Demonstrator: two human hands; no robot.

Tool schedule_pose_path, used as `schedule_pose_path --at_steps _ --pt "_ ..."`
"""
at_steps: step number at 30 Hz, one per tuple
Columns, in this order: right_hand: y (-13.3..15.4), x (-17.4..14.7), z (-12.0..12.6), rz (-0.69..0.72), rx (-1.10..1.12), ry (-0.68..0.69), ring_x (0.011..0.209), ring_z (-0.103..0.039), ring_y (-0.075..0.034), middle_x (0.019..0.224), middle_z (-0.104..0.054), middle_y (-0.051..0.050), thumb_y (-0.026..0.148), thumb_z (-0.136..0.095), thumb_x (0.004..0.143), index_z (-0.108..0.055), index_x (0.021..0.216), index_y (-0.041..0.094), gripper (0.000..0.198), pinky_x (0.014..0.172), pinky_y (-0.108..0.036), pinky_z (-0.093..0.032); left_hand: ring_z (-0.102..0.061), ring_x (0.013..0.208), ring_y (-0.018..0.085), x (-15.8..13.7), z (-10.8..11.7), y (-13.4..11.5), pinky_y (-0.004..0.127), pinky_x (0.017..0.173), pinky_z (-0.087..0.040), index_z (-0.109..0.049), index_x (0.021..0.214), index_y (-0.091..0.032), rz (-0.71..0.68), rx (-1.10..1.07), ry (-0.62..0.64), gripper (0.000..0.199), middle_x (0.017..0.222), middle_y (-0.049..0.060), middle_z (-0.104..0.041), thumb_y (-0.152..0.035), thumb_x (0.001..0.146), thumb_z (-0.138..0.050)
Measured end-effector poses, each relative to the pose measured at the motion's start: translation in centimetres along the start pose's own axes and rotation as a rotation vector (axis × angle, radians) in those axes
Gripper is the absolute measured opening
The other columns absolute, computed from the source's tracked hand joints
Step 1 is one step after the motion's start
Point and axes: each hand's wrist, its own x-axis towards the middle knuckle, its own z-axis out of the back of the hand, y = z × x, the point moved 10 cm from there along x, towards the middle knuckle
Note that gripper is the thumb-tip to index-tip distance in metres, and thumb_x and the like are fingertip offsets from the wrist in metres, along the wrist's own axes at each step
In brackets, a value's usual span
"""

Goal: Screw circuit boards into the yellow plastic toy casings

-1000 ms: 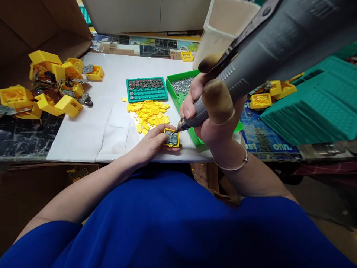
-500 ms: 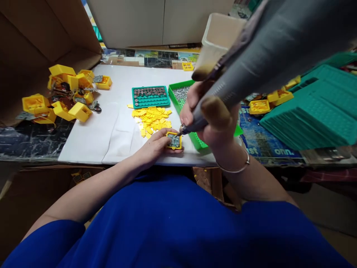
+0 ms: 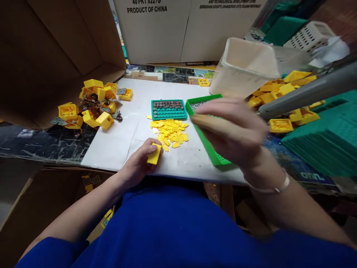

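Observation:
My left hand point(image 3: 139, 160) is closed around a small yellow plastic case point(image 3: 154, 154), held on its side above the table's front edge. My right hand point(image 3: 234, 130) hovers over the green tray point(image 3: 208, 143) of small screws point(image 3: 196, 107), smeared by motion, so whether its fingers pinch anything is unclear. To the right of that hand, apart from it, a grey electric screwdriver point(image 3: 309, 87) slants down to the left. Small yellow plastic pieces point(image 3: 170, 131) lie piled beyond my left hand. Behind them sits a teal tray point(image 3: 169, 114) with rows of round metal parts.
Yellow cases with wires and circuit boards point(image 3: 95, 100) are heaped at the left, by a cardboard box point(image 3: 83, 44). A translucent bin point(image 3: 245, 70) stands behind the green tray. More yellow cases point(image 3: 290, 89) and stacked teal trays point(image 3: 326, 137) occupy the right side.
My right hand has let go of the screwdriver, which now hangs to the right. My left hand has turned the yellow case so its circuit board is hidden. The view has shifted.

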Motion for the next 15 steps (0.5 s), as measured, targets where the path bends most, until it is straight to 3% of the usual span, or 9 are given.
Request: schedule_pose_path --at_steps 2,4,6,9,15 --pt "0.5 1.1 -5.5 0.313 -0.287 0.303 0.092 -0.066 -0.021 0.102 -0.075 -0.007 0.018 -0.049 0.097 -0.074 0.1 0.025 0.026 0.085 -0.043 -0.057 -0.047 0.046 0.008 0.0 0.0 -0.2 0.018 0.039 -0.034 -0.056 0.095 -0.019 -0.015 0.003 0.058 0.035 0.065 -0.003 -0.057 -0.042 0.073 -0.071" --pt "-1.7 1.7 -10.2 0.467 -0.474 0.569 0.089 -0.064 -0.02 0.105 -0.074 -0.009 0.012 -0.037 0.1 -0.071 0.108 0.02 0.036 0.081 -0.038 -0.057 -0.06 0.058 0.014 0.0 0.4 -0.3 0.021 0.048 -0.048 -0.059 0.099 -0.017 -0.029 0.007 0.074 0.037 0.068 0.001 -0.063 -0.041 0.075 -0.073" --pt "-4.4 2.6 -13.3 0.498 -0.588 0.723 0.096 -0.062 -0.019 0.113 -0.072 -0.01 0.009 -0.036 0.1 -0.068 0.114 0.017 0.036 0.086 -0.036 -0.054 -0.07 0.077 0.02 -0.2 1.1 -0.4 0.028 0.064 -0.058 -0.061 0.102 -0.014 -0.042 -0.025 0.074 0.038 0.081 0.007 -0.071 -0.041 0.078 -0.074" --pt "-6.7 3.3 -15.8 0.498 -0.648 0.84 0.101 -0.061 -0.019 0.116 -0.071 -0.008 0.008 -0.039 0.1 -0.067 0.114 0.016 0.032 0.087 -0.032 -0.051 -0.074 0.095 0.027 -0.7 2.2 -0.3 0.035 0.078 -0.06 -0.061 0.109 -0.013 -0.037 -0.109 0.068 0.036 0.102 0.014 -0.075 -0.039 0.085 -0.069" --pt "-8.7 3.8 -17.1 0.327 -0.652 0.911 0.097 -0.062 -0.019 0.1 -0.072 -0.01 0.007 -0.043 0.097 -0.071 0.099 0.015 0.029 0.083 -0.031 -0.048 -0.072 0.107 0.03 -1.0 3.8 -0.5 0.036 0.09 -0.058 -0.054 0.116 -0.012 -0.055 -0.226 -0.005 0.029 0.116 0.019 -0.072 -0.03 0.093 -0.058"
